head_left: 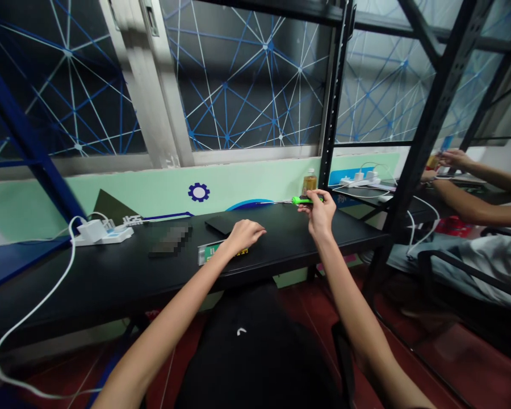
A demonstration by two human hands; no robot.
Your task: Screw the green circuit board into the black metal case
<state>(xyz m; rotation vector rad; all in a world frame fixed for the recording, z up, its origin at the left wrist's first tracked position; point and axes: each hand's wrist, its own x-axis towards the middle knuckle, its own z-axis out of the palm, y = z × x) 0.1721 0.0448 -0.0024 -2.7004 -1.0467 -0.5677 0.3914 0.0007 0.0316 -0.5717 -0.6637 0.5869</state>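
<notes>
The left hand (244,233) lay palm down on the black bench (111,278), near the middle. Its fingers (255,232) were bent loosely over the right end of a narrow green circuit board (210,251). The board lay flat near the bench's near edge. Whether those fingers pinched the board or only rested on it could not be told.

The right hand (321,213) was raised just right of the left, above the far right part of the bench. Its fingers were closed around the green handle of a screwdriver (302,200). The tool was held level, with its thin shaft pointing left.

A flat black slab (220,224) lay just beyond the left hand. A blurred dark item (170,241) sat to the left of the board. At the far left stood a white power strip (102,233). Its white cable (34,309) looped down off the near edge.

A small bottle of amber liquid (310,183) stood at the far right, against the wall beside a black rack upright (334,113). Past the rack, on the right, a co-worker's hands (449,159) were at a neighbouring bench.
</notes>
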